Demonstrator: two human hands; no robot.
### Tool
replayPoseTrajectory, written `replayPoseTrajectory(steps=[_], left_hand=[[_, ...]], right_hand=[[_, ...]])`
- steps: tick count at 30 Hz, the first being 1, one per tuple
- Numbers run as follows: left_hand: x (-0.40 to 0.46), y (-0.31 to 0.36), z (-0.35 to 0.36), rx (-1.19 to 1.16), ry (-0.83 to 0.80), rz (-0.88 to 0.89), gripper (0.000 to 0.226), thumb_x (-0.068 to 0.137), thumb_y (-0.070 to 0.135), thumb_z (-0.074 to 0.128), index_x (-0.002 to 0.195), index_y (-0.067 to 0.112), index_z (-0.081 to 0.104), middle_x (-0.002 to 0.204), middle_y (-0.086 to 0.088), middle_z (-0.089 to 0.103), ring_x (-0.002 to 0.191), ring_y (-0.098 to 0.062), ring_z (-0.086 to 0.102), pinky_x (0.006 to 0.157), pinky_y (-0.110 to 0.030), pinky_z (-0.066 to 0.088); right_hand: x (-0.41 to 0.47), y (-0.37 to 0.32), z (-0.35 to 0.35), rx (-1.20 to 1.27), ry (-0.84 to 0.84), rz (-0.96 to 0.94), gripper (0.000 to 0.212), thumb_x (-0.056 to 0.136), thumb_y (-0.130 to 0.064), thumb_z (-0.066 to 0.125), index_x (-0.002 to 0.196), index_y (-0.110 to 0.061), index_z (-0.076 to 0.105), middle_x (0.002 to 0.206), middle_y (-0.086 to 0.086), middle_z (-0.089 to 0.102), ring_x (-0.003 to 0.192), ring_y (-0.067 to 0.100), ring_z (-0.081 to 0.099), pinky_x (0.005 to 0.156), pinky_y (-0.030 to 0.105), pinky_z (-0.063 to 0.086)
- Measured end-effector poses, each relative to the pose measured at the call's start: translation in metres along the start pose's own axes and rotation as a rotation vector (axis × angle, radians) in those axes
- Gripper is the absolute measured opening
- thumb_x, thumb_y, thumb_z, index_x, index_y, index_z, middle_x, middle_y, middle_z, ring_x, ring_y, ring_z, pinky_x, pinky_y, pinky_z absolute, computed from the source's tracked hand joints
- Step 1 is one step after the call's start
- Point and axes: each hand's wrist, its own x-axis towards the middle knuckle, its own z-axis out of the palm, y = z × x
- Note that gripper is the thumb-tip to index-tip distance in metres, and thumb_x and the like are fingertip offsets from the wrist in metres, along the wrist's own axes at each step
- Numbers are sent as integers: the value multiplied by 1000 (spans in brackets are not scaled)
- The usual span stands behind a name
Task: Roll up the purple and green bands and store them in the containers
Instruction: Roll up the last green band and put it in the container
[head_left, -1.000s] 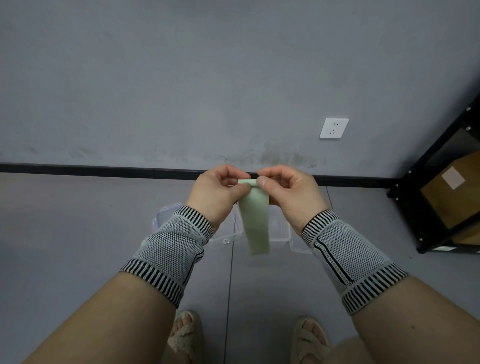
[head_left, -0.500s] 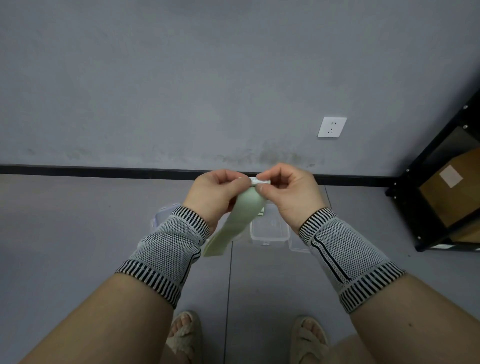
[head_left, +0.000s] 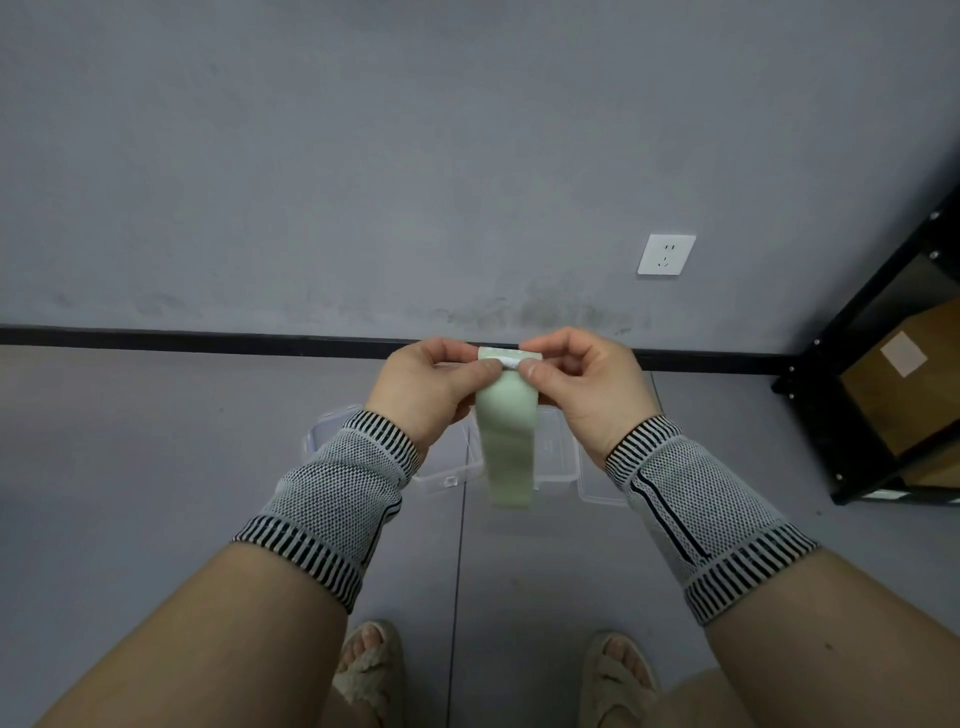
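Swinging back from its slant toward the left forearm half a second ago, the pale green flat elastic band (head_left: 508, 441) now hangs straight down, its top edge turned into a small tight roll. The left hand (head_left: 431, 389) and right hand (head_left: 582, 389) each pinch that roll at chest height, above the clear plastic containers (head_left: 556, 457) on the floor. Rolling seems barely begun; most of the band hangs loose.

matt green band (head_left: 506, 441), clear plastic containers (head_left: 558, 457)
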Motion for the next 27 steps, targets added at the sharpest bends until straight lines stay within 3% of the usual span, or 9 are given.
replayPoseTrajectory(steps=[4, 9, 12, 16, 22, 27], left_hand=[[2, -2, -2, 28, 28, 5, 11, 79, 13, 73, 84, 6, 66, 80, -13, 66, 69, -21, 60, 67, -29, 51], [0, -1, -1, 26, 63, 73, 3, 82, 14, 70, 84, 13, 69, 75, -2, 69, 62, -7, 63, 61, -20, 50], [1, -2, -4, 82, 71, 117, 8, 84, 11, 68, 82, 18, 70, 79, -3, 70, 72, -11, 64, 75, -27, 53], [2, 0, -13, 160, 20, 134, 11, 85, 8, 65, 90, 17, 70, 92, -13, 71, 84, -18, 64, 89, -36, 52], [0, -1, -14, 437, -111, 179, 19, 86, 11, 63, 104, 12, 69, 94, -5, 71, 87, -15, 65, 80, -23, 50], [-2, -1, -15, 459, -156, 166, 24, 84, 10, 65, 104, 15, 53, 76, 3, 65, 65, -14, 56, 62, -25, 47]], right_hand=[[0, -1, 3, -12, 2, -44, 26, 79, 9, 66, 77, -17, 63, 74, 2, 66, 71, 14, 62, 80, 41, 56], [1, 3, 8, -107, 21, -99, 30, 75, 6, 71, 74, -23, 63, 81, 12, 68, 73, 21, 62, 77, 40, 56], [0, 3, 7, -137, -67, -109, 31, 74, 4, 73, 78, -25, 64, 82, 5, 68, 72, 17, 62, 74, 30, 55], [-5, 0, 5, -204, -193, -116, 42, 75, 6, 70, 92, -30, 61, 89, 4, 64, 76, 18, 61, 76, 29, 55], [-9, 6, 2, -558, -313, -170, 74, 74, -5, 74, 137, -30, 43, 83, -8, 55, 72, 8, 58, 77, 24, 52], [-12, 5, 4, -675, -322, -201, 65, 71, -17, 77, 128, -31, 51, 77, -12, 53, 66, 4, 54, 76, 27, 51]])
